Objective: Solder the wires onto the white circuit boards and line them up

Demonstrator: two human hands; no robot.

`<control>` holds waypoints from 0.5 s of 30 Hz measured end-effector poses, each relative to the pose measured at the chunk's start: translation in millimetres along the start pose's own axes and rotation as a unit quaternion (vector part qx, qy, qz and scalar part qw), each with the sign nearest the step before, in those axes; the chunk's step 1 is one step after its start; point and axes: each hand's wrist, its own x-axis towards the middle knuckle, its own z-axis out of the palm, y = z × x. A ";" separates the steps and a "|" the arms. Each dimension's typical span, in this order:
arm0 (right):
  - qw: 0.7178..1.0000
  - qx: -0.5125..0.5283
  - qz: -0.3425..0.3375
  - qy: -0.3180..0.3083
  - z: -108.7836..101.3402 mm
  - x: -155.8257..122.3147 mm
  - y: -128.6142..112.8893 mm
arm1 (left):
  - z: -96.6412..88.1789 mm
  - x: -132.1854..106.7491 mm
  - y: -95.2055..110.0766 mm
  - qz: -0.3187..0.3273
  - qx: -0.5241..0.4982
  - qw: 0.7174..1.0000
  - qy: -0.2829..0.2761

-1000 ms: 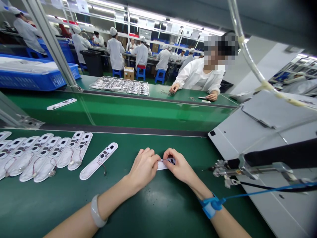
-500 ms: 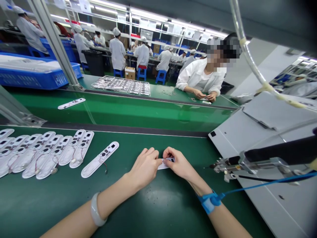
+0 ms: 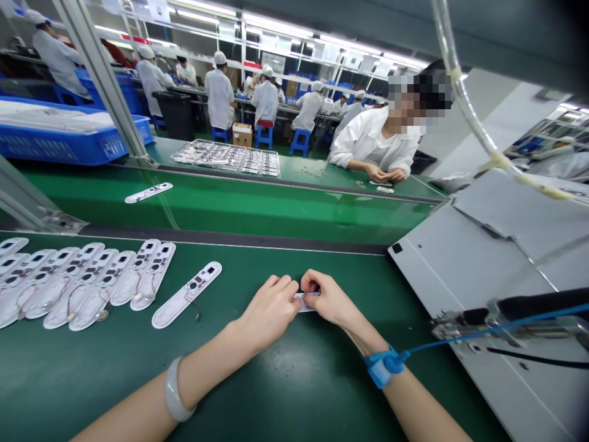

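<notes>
My left hand [image 3: 270, 310] and my right hand [image 3: 329, 299] meet over the green bench, fingers bent and pinched on a small white plastic panel [image 3: 304, 305]. Only a sliver of the panel shows between them; the rest is covered by my fingers. To the left lies one long white panel [image 3: 186, 296] with a circuit board and a thin wired part trailing off its side. Farther left, several similar panels [image 3: 108, 279] with boards and red wires lie overlapped in a row. A blue wrist strap [image 3: 384, 366] is round my right wrist, its cord running right.
A metal-tipped tool with a black body [image 3: 488, 325] hangs at the right, before a grey machine casing [image 3: 515, 245]. Beyond the bench edge, another panel [image 3: 148, 193] lies on a green belt [image 3: 276, 209]. A co-worker [image 3: 375, 144] sits across; a blue basket [image 3: 59, 144] stands left.
The metal-tipped tool has swung to the right, away from my right hand. On the green belt the single panel has shifted right. My hands stay together on the white panel, nearly unmoved.
</notes>
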 end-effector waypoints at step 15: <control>0.998 -0.036 -0.056 -0.014 1.3 -6.1 -10.2 | 10.3 -12.1 -14.8 -0.086 -0.193 0.968 0.138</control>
